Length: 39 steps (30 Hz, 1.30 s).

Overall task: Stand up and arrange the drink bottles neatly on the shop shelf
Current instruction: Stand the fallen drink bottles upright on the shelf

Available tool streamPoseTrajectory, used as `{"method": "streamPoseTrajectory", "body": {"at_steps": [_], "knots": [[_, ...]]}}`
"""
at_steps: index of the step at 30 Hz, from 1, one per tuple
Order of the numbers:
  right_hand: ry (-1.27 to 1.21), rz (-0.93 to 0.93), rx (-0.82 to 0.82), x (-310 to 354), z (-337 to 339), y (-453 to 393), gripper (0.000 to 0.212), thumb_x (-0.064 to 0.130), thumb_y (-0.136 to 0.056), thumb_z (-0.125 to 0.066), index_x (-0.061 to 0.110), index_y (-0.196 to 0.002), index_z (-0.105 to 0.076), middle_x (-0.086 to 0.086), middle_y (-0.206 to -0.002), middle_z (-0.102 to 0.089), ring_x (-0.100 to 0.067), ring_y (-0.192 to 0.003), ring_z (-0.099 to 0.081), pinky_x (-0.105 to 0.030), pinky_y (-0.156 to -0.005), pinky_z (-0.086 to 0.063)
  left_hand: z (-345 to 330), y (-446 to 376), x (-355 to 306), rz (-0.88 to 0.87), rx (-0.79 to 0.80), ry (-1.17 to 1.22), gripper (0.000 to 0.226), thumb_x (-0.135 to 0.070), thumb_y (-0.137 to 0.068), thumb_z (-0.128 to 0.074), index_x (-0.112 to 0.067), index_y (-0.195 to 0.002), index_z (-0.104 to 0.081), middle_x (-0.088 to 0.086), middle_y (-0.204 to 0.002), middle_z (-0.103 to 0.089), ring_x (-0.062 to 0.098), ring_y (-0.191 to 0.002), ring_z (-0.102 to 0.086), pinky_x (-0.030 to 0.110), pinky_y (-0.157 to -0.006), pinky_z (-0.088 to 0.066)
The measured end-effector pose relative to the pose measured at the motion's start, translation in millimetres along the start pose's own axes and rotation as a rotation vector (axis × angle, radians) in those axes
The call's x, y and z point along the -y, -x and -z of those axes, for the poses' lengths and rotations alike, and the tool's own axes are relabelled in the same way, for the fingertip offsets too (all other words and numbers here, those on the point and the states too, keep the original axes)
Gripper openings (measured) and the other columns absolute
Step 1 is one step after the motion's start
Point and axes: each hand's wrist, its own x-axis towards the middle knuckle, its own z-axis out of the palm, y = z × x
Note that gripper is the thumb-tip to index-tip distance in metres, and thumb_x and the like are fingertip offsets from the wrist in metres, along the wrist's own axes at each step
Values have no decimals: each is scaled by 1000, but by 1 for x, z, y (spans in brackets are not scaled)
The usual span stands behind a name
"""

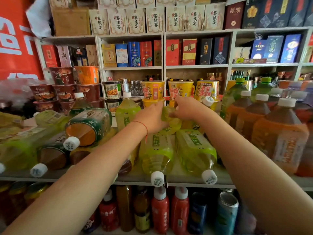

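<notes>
Bottles lie in a heap at the far left of the shop shelf (186, 179): a green-labelled bottle (88, 126) rests on its side on top, its base toward the camera, and below it a white-capped bottle (52, 155) lies with more pale green ones around it. Behind them stand dark red noodle bowls (65, 93), stacked in rows. Just right of the heap an upright yellow-green bottle (127, 114) stands with its white cap on.

Next comes the left hand (151, 118), a red string at its wrist, its grip curled round the left side of a yellow-green bottle held between both hands (170, 118). That bottle sits above the shelf's middle, in front of yellow noodle cups (153, 90); whether it is upright or tilted I cannot tell, since the hands hide most of it. Below it two yellow-green bottles lie flat side by side, the left one (156, 153) and the right one (195, 150), both caps pointing over the shelf's front edge.

The right hand (188, 109) grips the same held bottle from its right side, fingers bent round it. Just beyond this hand a white cap (208, 100) shows. Farther right stand upright brown tea bottles (279, 136) with white caps, close together, and green-capped bottles (234, 95) behind them.
</notes>
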Motion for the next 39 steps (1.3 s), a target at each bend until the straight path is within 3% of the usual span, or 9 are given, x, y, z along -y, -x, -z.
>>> {"method": "streamPoseTrajectory", "body": {"at_steps": [3, 10, 14, 19, 25, 30, 34, 36, 39], "knots": [[-159, 8, -53, -1, -4, -9, 37, 38, -95, -65, 8, -113, -53, -3, -91, -56, -19, -81, -55, -28, -60, -43, -7, -3, 4, 15, 0, 25, 95, -46, -83, -77, -25, -157, -22, 7, -154, -42, 31, -129, -55, 44, -95, -53], [-378, 43, -253, 20, -17, -41, 33, 38, -97, -63, 13, -79, -50, 3, -71, -49, -18, -66, -52, -24, -49, -32, -7, -12, 21, 68, -108, 291, 78, -44, -85, -77, -29, -151, -38, 4, -153, -46, 27, -136, -49, 43, -106, -45], [-393, 77, -250, 20, -21, -54, 24, 38, -99, -57, 18, -87, -63, -1, -87, -56, -25, -87, -59, -27, -65, -40, -3, -17, 28, 73, -145, 307, 62, -39, -93, -69, -18, -147, -46, 6, -144, -57, 25, -128, -56, 36, -102, -46], [-349, -1, -194, 14, -31, -68, 58, 53, -95, -56, 10, -133, -50, -15, -123, -60, -34, -113, -57, -41, -90, -49, -9, -17, 34, 75, -136, 222, 61, -33, -95, -66, -18, -150, -42, 6, -145, -55, 26, -130, -55, 36, -100, -46], [-292, -41, -2, 10, -47, -64, 86, 56, -75, -80, 16, -140, -39, -6, -126, -60, -26, -110, -59, -37, -84, -52, -10, -21, 38, 38, -127, 249, 47, -30, -91, -68, -19, -135, -55, 3, -123, -67, 23, -106, -64, 34, -82, -53], [-311, -50, -9, 17, -47, -61, 80, 50, -78, -80, 19, -140, -42, -6, -123, -59, -27, -95, -65, -36, -54, -60, -10, -21, 46, 35, -113, 209, 34, -30, -93, -64, -17, -123, -57, 0, -105, -65, 21, -92, -63, 33, -76, -54], [-310, -60, 32, 28, -41, -46, 70, 38, -85, -77, 20, -143, -43, -8, -125, -59, -28, -94, -65, -43, -65, -63, -11, -18, 52, 24, -67, 141, 36, -31, -92, -62, -17, -124, -52, 4, -102, -63, 23, -88, -63, 37, -73, -56], [-265, -41, -53, 27, -31, -35, 51, 32, -91, -72, 16, -136, -54, -6, -121, -63, -22, -90, -64, -39, -73, -62, -10, -14, 51, 1, -85, 105, 40, -32, -92, -63, -17, -127, -52, 5, -112, -62, 24, -91, -62, 37, -72, -55], [-272, -18, -536, 12, -14, -16, 17, 23, -99, -57, 13, -106, -69, -3, -98, -71, -18, -79, -64, -32, -67, -56, 3, -2, 40, -104, -240, 16, 34, -35, -98, -56, -18, -128, -58, 2, -126, -58, 23, -98, -63, 35, -68, -53]]}}
